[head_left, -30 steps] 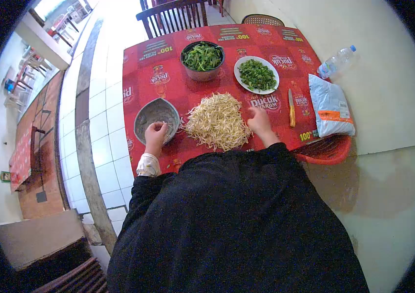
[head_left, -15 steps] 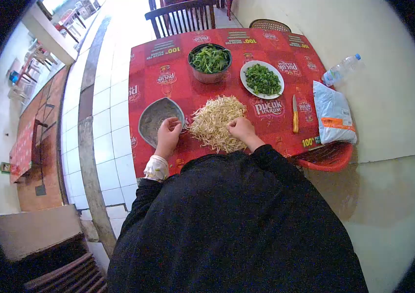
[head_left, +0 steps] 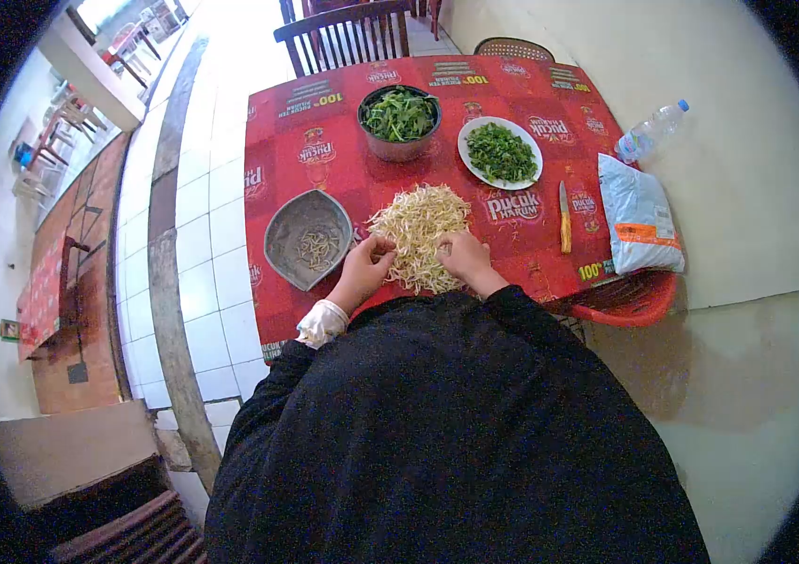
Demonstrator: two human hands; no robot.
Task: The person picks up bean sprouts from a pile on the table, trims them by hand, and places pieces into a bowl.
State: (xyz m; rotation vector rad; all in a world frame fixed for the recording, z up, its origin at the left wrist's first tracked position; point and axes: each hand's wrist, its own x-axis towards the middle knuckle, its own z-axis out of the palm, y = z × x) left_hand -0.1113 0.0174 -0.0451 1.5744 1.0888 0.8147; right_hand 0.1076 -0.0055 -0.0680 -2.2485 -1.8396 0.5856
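Observation:
A pile of pale bean sprouts (head_left: 421, 221) lies on the red table near its front edge. My left hand (head_left: 369, 267) is at the pile's left side, its fingers pinched together; what they hold is too small to make out. At the pile's right side my right hand (head_left: 467, 258) is closed, touching the sprouts, with its fingertips partly hidden. A grey pointed bowl (head_left: 288, 239) stands left of my left hand, with a few sprout bits on its bottom. Behind the pile are a pot of leafy greens (head_left: 399, 113) and a white plate of chopped greens (head_left: 501, 152).
A knife with a yellow handle (head_left: 565, 230) lies on the right of the red table (head_left: 291, 169). Beside it are a white-and-orange package (head_left: 642, 216) and a plastic bottle (head_left: 653, 130). A red basket (head_left: 639, 305) is below the package, and a wooden chair (head_left: 348, 36) stands behind the table.
My left hand has moved from over the grey bowl rightward to the sprouts. My right hand has come in from the right onto the pile's right side.

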